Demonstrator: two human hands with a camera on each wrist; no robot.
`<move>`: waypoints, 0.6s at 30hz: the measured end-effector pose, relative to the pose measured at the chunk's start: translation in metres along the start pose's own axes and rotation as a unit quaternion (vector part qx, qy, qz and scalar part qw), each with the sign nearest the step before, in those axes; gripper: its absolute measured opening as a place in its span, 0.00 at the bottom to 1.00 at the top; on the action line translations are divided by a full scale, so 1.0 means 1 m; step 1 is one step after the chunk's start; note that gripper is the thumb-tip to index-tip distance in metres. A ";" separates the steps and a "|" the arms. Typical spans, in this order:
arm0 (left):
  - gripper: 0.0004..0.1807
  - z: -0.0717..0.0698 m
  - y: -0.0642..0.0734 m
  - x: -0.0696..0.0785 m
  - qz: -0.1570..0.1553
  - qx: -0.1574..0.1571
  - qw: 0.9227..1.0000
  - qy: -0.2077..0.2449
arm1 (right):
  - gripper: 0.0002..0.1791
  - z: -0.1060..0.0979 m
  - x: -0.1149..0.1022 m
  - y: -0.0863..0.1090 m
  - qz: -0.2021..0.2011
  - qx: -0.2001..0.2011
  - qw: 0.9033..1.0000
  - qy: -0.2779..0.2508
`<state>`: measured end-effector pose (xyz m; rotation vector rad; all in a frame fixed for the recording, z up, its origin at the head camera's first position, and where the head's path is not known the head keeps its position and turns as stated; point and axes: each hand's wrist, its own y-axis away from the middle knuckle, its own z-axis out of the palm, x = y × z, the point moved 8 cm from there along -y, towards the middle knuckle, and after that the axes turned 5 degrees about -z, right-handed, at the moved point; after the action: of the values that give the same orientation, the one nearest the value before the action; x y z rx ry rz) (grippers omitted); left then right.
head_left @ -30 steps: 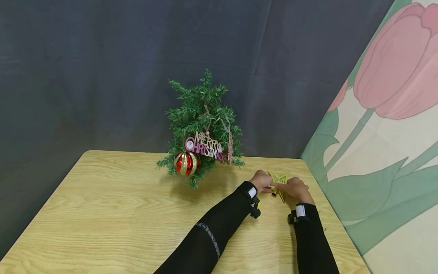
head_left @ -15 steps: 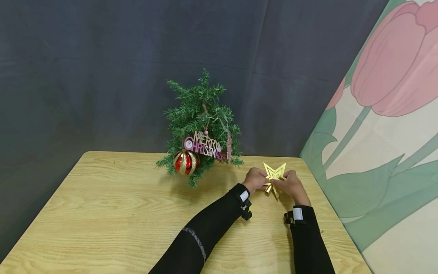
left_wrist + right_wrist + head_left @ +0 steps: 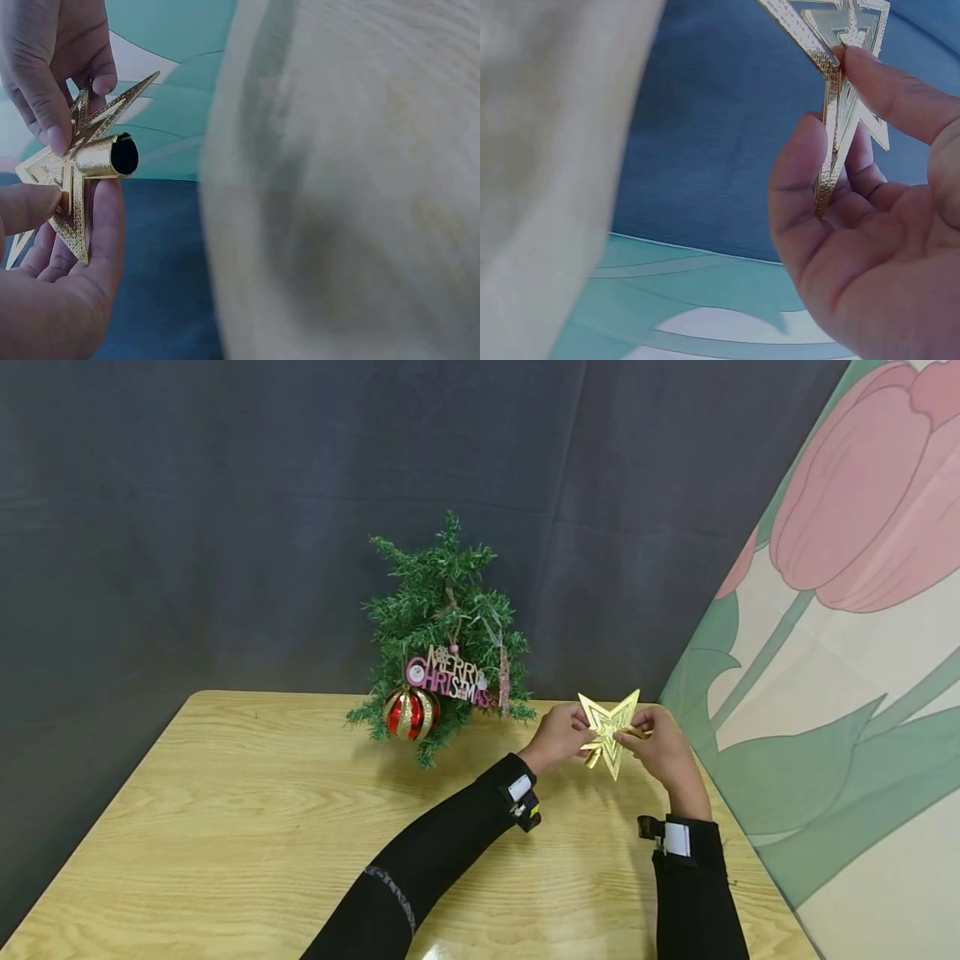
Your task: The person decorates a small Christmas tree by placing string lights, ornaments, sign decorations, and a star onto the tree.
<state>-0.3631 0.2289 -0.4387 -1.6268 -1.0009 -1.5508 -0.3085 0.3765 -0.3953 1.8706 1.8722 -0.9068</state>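
A shiny gold star tree topper [image 3: 609,727] is held above the back right of the table between both hands. Its short hollow tube [image 3: 109,156] shows its dark open end in the left wrist view. The left hand [image 3: 558,739] pinches the star's left side, thumb in front and fingers behind. On the other side, the right hand [image 3: 663,747] pinches a point of the star, its thumb [image 3: 889,90] on one face and curled fingers round the other.
A small green Christmas tree [image 3: 442,585] stands at the table's back edge. On it hang a red-and-gold ball [image 3: 411,713], a "Merry Christmas" sign [image 3: 450,677] and a pinkish glittery ornament [image 3: 504,681]. A dark curtain [image 3: 262,527] hangs behind the wooden table [image 3: 262,802], and a tulip-patterned cloth [image 3: 825,693] on the right.
Both hands have raised the star from low over the table and turned its face toward the head camera. The left forearm has shifted left. The tree has stayed in place.
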 end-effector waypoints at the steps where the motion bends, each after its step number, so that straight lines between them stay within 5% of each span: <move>1: 0.04 -0.002 0.003 0.007 0.011 0.001 1.000 -0.015 | 0.18 -0.003 -0.005 0.000 -0.007 0.005 1.000 -0.008; 6: 0.05 -0.014 0.018 0.039 0.055 0.016 0.994 -0.096 | 0.17 -0.017 -0.030 0.002 -0.046 0.034 0.998 -0.026; 11: 0.08 -0.029 0.036 0.071 0.117 0.044 0.975 -0.186 | 0.17 -0.030 -0.058 0.007 -0.087 0.081 0.993 -0.011; 18: 0.13 -0.043 0.065 0.112 0.187 0.060 0.952 -0.234 | 0.16 -0.043 -0.096 0.010 -0.136 0.120 0.982 -0.060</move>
<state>-0.3272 0.1691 -0.3214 -2.0060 -0.9257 -0.8549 -0.2839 0.3307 -0.3039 1.6653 2.0531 -1.3575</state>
